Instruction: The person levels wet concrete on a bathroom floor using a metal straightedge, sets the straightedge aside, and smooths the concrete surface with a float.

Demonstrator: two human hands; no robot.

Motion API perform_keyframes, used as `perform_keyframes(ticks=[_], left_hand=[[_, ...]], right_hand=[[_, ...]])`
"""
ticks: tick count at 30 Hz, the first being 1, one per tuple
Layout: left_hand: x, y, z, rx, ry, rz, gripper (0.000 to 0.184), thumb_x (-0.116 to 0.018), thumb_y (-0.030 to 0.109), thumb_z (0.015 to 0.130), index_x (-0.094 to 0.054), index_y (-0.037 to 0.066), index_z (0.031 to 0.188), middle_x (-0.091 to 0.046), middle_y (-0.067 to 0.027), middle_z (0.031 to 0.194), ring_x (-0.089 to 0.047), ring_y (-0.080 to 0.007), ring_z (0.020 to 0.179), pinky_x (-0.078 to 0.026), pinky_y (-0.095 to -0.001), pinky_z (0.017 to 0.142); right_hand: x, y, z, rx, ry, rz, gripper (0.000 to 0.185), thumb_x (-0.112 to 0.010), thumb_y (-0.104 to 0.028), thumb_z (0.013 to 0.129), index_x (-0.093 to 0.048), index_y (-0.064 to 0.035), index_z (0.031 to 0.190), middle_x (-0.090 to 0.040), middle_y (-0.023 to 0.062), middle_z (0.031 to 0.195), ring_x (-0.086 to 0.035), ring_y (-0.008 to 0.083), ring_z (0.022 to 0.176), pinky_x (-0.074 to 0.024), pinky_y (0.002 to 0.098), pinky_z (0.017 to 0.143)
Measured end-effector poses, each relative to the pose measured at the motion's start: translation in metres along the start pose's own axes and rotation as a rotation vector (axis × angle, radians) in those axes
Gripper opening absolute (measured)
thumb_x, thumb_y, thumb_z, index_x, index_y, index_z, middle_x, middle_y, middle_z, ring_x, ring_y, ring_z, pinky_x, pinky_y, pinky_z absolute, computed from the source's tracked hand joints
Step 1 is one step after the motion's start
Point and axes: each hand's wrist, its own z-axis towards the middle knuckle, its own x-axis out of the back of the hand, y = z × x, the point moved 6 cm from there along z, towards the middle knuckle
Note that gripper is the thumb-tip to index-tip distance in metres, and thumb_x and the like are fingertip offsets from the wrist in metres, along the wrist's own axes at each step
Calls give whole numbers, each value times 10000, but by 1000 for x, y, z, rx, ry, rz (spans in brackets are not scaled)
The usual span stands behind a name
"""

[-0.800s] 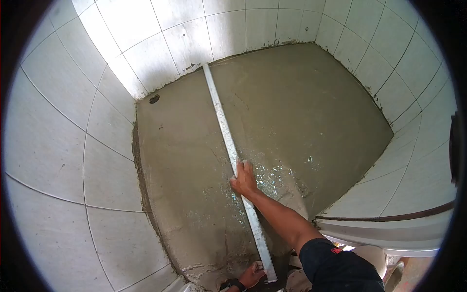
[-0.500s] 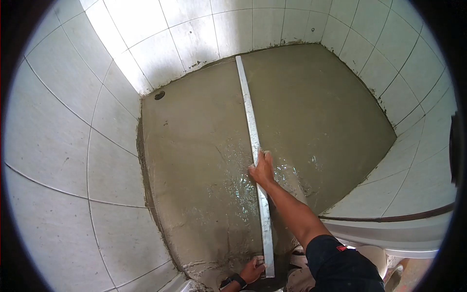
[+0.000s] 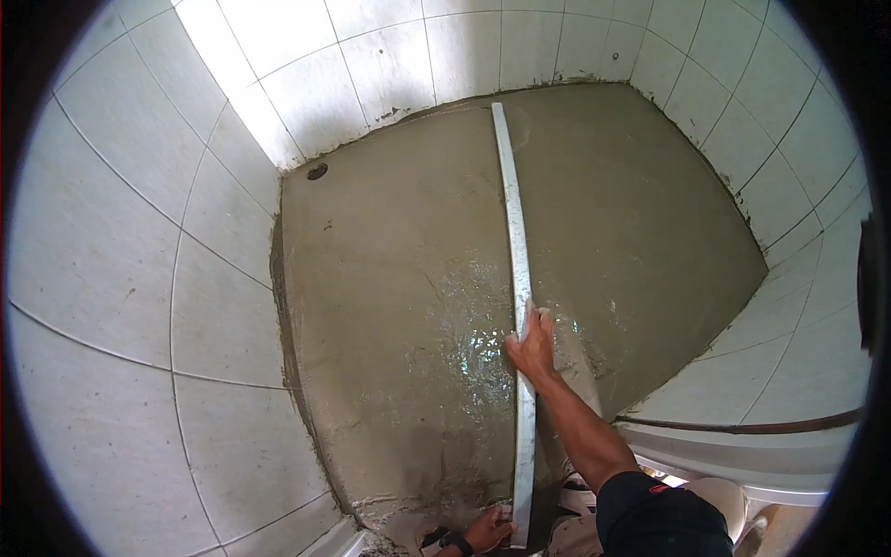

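Observation:
A long, pale metal straightedge [image 3: 512,223] lies across the wet grey mortar floor [image 3: 399,241], running from near the back wall to the bottom of the view. My right hand [image 3: 533,345] grips it around the middle, fingers wrapped over its sides. At its near end my left hand [image 3: 488,530], with a dark band on the wrist, holds the left edge between thumb and fingers; part of that hand is hidden low in the view. Water glistens on the mortar just left of my right hand.
White tiled walls [image 3: 93,278] enclose the floor on the left, back and right. A dark round hole [image 3: 317,172] sits in the far left corner. A pale raised sill [image 3: 742,455] runs along the lower right, beside my knee.
The straightedge has shifted to the right across the mortar, both hands moving along with it. The view has also moved slightly.

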Motion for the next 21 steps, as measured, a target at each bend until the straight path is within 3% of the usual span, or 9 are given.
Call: perform_keyframes(ticks=[2,5,9,12,14,21], left_hand=[[1,-34,-4,95,48,-218,375,-575,122,962,-441,-15,1284,-565,-108,1227,-579,-173,1065,-501,-316,906],[6,18,-11,156,124,-171,370,-571,114,962,-424,-16,1276,-571,-107,1206,-588,-178,1059,-511,-326,901],[14,20,2,84,115,-279,378,-558,98,964,-399,-18,1286,-569,-105,1202,-587,-185,1069,-518,-338,901],[24,24,7,30,160,-230,439,-608,129,924,-425,-51,1280,-598,-122,1134,-612,-174,966,-523,-313,824],[27,49,4,105,148,-262,397,-548,107,968,-382,-41,1296,-546,-122,1223,-570,-196,1102,-515,-359,921],[28,64,-1,139,196,-230,441,-555,134,968,-367,-51,1320,-541,-133,1232,-572,-203,1096,-514,-371,926]], right_hand=[[-10,-4,-6,29,-18,35,754,-674,-129,689,-391,17,1373,-460,229,1128,-466,399,1078,-403,484,933],[-28,-27,5,92,-24,111,765,-672,-127,690,-389,18,1386,-455,230,1128,-463,398,1079,-410,483,926],[-47,-39,29,114,-42,41,743,-671,-137,705,-392,53,1366,-446,241,1127,-457,404,1078,-414,471,928],[-51,-34,42,60,-83,-13,710,-642,-137,706,-412,49,1351,-449,233,1136,-460,403,1070,-414,474,947],[-55,-34,44,66,-74,-27,711,-642,-140,710,-406,47,1355,-445,238,1139,-457,406,1079,-412,475,954],[-51,-26,49,34,-79,-14,756,-681,-181,740,-363,30,1392,-434,261,1159,-438,433,1130,-397,496,984]])
